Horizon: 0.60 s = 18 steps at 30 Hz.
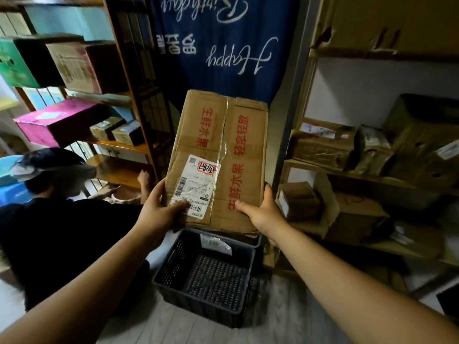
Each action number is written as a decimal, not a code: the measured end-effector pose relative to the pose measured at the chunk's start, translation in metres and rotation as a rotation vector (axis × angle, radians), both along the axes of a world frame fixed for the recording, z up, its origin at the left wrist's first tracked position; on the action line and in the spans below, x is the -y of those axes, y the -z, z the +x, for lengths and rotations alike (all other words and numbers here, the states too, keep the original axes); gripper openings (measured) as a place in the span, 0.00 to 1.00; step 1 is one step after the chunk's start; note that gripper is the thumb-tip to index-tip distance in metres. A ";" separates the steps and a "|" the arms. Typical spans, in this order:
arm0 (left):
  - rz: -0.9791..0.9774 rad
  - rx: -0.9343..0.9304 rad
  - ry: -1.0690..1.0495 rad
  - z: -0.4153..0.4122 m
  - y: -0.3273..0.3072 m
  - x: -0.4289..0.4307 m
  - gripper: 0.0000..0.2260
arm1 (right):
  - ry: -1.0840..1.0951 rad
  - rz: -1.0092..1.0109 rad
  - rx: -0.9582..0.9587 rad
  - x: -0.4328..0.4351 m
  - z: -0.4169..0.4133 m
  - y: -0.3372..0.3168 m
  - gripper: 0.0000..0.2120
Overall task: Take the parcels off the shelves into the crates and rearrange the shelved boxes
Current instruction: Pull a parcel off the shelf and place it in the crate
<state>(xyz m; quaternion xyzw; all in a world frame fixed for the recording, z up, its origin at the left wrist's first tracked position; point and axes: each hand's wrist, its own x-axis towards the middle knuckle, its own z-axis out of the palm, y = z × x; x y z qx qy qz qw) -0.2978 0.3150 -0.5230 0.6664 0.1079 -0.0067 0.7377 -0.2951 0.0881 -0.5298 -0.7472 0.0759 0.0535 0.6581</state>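
Note:
A flat brown cardboard parcel (218,155) with red printing and a white shipping label is held out in front of me above a black plastic crate (173,259). My left hand (159,209) grips its near left corner, thumb lying on the label. My right hand (263,209) grips the near right edge, thumb on top. The crate stands on the floor and holds a white-labelled package at its far side. Brown boxes (320,145) fill the right shelves (372,181). Coloured boxes, one of them pink (57,120), sit on the left wooden shelf.
A person in a black shirt (49,232) crouches at the left, reaching into the low part of the wooden shelf. A blue banner (223,45) hangs between the two shelf units. Pale plank floor (285,319) lies around the crate.

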 end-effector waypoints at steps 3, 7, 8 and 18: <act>0.002 -0.096 0.000 0.036 0.012 -0.009 0.33 | 0.013 -0.004 -0.019 -0.009 0.040 0.013 0.47; 0.049 -0.188 0.024 0.081 0.026 -0.029 0.33 | 0.041 -0.013 -0.057 -0.021 0.104 0.026 0.47; 0.050 -0.216 0.035 0.091 0.028 -0.035 0.33 | 0.051 -0.010 -0.066 -0.024 0.119 0.029 0.47; 0.250 -0.373 0.330 0.177 0.050 -0.122 0.32 | 0.334 -0.080 -0.096 -0.033 0.219 0.041 0.48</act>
